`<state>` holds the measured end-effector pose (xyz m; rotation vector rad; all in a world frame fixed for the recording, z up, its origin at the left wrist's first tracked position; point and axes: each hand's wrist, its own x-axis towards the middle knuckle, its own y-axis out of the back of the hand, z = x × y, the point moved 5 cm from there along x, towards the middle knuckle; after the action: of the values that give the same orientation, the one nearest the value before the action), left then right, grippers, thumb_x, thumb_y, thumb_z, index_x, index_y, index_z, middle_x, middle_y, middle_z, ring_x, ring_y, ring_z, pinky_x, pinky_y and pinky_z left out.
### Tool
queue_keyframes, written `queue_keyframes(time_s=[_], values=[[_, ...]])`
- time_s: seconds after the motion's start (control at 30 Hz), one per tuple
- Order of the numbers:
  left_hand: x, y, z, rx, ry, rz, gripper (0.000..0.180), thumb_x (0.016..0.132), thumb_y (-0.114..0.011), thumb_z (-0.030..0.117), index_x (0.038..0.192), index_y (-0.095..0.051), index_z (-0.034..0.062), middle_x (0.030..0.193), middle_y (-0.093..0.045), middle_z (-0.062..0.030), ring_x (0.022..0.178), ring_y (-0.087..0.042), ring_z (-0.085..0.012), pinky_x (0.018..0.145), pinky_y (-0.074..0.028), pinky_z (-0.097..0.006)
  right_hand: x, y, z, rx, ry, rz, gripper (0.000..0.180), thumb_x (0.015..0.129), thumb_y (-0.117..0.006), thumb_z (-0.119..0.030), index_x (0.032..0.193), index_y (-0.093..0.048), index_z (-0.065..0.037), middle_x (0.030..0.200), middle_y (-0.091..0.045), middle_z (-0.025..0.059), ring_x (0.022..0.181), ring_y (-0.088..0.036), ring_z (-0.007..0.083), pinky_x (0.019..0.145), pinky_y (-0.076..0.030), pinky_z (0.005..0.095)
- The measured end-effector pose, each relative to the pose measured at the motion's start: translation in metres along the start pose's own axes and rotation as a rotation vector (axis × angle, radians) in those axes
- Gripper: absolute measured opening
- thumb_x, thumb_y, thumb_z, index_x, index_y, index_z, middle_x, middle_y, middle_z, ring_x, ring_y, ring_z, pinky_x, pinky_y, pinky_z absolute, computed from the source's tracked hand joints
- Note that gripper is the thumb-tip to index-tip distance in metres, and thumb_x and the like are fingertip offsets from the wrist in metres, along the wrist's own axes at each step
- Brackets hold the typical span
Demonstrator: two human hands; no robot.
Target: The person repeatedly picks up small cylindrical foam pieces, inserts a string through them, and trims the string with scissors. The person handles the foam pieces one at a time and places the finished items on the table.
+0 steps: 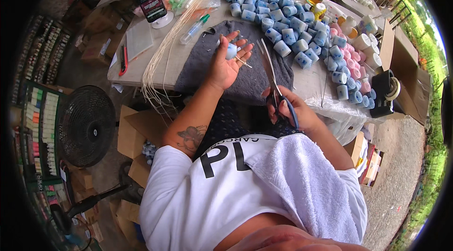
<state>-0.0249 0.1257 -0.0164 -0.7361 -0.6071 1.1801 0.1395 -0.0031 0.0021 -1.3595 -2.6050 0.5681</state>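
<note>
Glossy metal scissors [271, 69], matt grey cloth mat [250, 79], fluffy white towel [302, 180]

The cloth mat [245, 79] lies at the near edge of the table [188, 48], with the left hand [224, 64] above it holding a small spool [231, 51]. From that hand, the scissors [273, 81] in the right hand [292, 112] lie at 4 o'clock, the spool pile [278, 10] at 1 o'clock, and the phone on its stand [151, 1] at 10 o'clock. The bundle of cords [163, 50] lies at 9 o'clock, and the tape dispenser [384, 93] sits at 3 o'clock on the table's right end.

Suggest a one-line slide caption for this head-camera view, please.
Left hand holds a small blue cup while right hand grips scissors over a grey cloth.
</note>
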Motion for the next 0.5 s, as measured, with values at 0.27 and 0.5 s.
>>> queue_keyframes(time_s=[0.27, 0.5], values=[[-0.003, -0.009, -0.001, -0.028, -0.097, 0.069, 0.075, 0.088, -0.046, 0.063, 0.145, -0.02, 0.0213, 0.119, -0.053, -0.0193, 0.11, -0.057, -0.0391, 0.095, -0.047, -0.052, 0.023, -0.012, 0.045, 0.159, -0.142, -0.016, 0.058, 0.092, -0.049, -0.055, 0.122, -0.046, -0.005, 0.085, -0.052, 0.0037, 0.075, -0.052, 0.0137, 0.069, -0.043, 0.0255], [-0.005, -0.013, 0.005, -0.009, -0.129, 0.092, 0.078, 0.087, -0.048, 0.063, 0.147, -0.017, 0.0241, 0.12, -0.052, -0.0199, 0.109, -0.057, -0.04, 0.095, -0.047, -0.052, 0.048, -0.016, 0.031, -0.036, -0.135, 0.107, 0.048, 0.095, -0.048, -0.049, 0.113, -0.053, -0.005, 0.069, -0.052, 0.0007, 0.055, -0.051, 0.0114, 0.054, -0.044, 0.0247]])
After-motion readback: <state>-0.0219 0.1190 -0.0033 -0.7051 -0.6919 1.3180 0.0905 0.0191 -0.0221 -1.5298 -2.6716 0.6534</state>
